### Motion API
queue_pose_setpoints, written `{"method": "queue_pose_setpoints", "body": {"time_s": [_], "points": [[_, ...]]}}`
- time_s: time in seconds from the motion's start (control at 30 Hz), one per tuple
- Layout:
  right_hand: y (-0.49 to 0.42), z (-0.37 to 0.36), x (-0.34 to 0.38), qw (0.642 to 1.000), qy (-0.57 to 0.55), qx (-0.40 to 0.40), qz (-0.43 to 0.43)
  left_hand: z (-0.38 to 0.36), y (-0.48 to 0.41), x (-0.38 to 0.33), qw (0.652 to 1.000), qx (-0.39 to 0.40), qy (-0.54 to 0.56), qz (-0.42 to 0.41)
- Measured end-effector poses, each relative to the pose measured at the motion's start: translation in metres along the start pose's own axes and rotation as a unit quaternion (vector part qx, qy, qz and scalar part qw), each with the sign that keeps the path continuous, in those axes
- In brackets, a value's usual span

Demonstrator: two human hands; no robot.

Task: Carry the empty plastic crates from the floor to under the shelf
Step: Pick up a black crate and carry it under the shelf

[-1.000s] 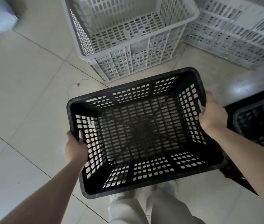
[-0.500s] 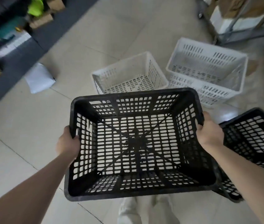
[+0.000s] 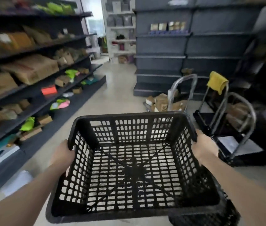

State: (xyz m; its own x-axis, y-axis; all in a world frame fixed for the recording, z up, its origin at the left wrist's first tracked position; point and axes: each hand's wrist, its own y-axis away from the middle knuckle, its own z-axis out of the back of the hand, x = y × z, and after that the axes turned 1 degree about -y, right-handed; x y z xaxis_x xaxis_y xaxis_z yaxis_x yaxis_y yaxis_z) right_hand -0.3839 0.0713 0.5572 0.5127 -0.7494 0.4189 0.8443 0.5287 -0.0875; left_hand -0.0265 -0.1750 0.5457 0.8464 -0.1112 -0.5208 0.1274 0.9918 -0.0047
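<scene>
A stockroom aisle with dark shelving on both sides and a pale floor running between.

On the left, the stocked shelf carries brown boxes and bright green packets. The left hand is closed around the left rim of the black crate, which is empty, held up off the floor at the centre of the view. The right hand grips the right rim. Beyond it stand metal trolleys, one with a yellow cloth draped over its handle, before the grey shelving.
</scene>
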Motion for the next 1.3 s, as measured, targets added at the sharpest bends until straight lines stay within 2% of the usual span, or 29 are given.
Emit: {"method": "queue_pose_setpoints", "body": {"time_s": [0.17,0.4,0.57,0.73,1.03,1.2,1.3], "points": [[-0.002,0.103,-0.021,0.998,0.009,-0.053,-0.045,0.051,-0.002,-0.107,0.994,-0.039,-0.022,-0.099],[-0.019,0.242,-0.100,0.989,0.008,-0.091,-0.119,0.062,0.028,-0.273,0.983,0.046,-0.012,-0.177],[-0.009,0.332,-0.190,0.975,0.009,-0.133,-0.179,0.037,0.075,-0.397,0.966,0.095,-0.043,-0.235],[0.024,0.404,-0.295,0.949,0.013,-0.169,-0.265,-0.030,0.132,-0.520,0.935,0.154,-0.045,-0.315],[0.121,0.490,-0.453,0.858,0.058,-0.260,-0.438,-0.150,0.302,-0.715,0.846,0.263,0.009,-0.464],[0.213,0.524,-0.507,0.776,0.054,-0.310,-0.546,-0.200,0.438,-0.803,0.754,0.319,-0.008,-0.574],[0.272,0.540,-0.529,0.729,0.061,-0.336,-0.594,-0.213,0.525,-0.831,0.710,0.334,-0.019,-0.620]]}}
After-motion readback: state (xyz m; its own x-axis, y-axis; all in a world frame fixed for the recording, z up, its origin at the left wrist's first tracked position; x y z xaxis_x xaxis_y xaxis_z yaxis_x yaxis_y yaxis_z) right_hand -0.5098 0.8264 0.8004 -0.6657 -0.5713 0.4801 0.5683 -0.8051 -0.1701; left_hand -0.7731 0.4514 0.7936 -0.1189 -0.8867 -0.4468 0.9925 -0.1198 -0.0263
